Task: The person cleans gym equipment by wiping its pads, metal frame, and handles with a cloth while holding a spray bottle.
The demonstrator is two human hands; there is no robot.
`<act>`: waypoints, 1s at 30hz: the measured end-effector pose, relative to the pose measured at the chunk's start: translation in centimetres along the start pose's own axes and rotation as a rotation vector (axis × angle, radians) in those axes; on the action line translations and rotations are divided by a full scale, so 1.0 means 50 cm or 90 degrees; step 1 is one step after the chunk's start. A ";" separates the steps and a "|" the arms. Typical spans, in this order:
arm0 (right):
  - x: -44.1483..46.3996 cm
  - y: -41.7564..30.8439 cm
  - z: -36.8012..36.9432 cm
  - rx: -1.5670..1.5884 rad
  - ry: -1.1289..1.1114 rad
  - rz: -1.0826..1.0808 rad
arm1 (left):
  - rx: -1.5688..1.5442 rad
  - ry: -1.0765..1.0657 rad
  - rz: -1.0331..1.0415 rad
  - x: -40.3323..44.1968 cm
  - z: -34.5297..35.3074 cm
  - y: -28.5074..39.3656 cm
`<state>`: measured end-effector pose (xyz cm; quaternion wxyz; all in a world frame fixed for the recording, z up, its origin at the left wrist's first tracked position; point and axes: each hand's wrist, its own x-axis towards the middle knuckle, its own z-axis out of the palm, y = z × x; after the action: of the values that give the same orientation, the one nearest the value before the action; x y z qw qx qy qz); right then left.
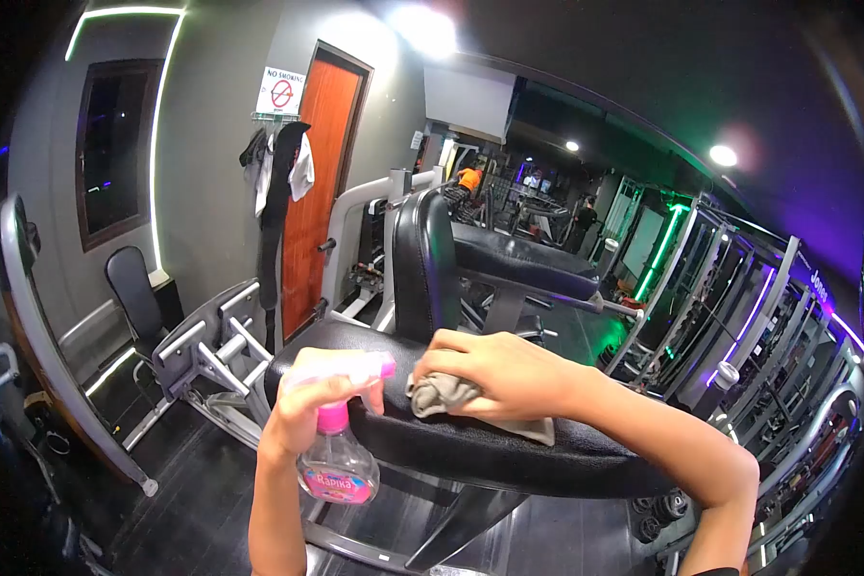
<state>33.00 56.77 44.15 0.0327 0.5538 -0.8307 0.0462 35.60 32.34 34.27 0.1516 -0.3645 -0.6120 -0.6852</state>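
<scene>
My left hand [302, 403] grips a clear spray bottle [338, 470] by its neck, its pink and white trigger head pointing right. The bottle carries a pink label reading "Rapika" and hangs in front of the black padded bench [509, 466]. Bunched under the fingers of my right hand [494, 374] is a grey-green cloth [442, 394], pressed on the pad's top, with one corner draping over the front edge. Just behind both hands rises the upright black backrest [424, 264].
A second black pad [523, 259] lies beyond the backrest. Grey-framed machines [216, 341] stand at left, near an orange door [322, 192] and hanging clothes [283, 163]. Racks [730, 307] line the right side, with dumbbells [662, 509] on the floor. A person in orange [468, 180] is far back.
</scene>
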 end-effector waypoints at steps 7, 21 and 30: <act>-0.088 -0.031 -0.047 -0.042 -0.056 0.038 | -0.037 0.016 -0.059 -0.001 0.012 0.018; -0.113 0.090 -0.021 -0.121 -0.036 -0.037 | -0.051 -0.050 -0.124 0.046 0.203 0.061; -0.146 0.114 -0.020 -0.104 -0.007 -0.043 | -0.025 -0.028 -0.159 0.070 0.269 0.053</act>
<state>30.54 65.74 44.15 0.0746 0.5770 -0.8129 -0.0257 39.16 45.42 38.36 0.0446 -0.3036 -0.6420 -0.7026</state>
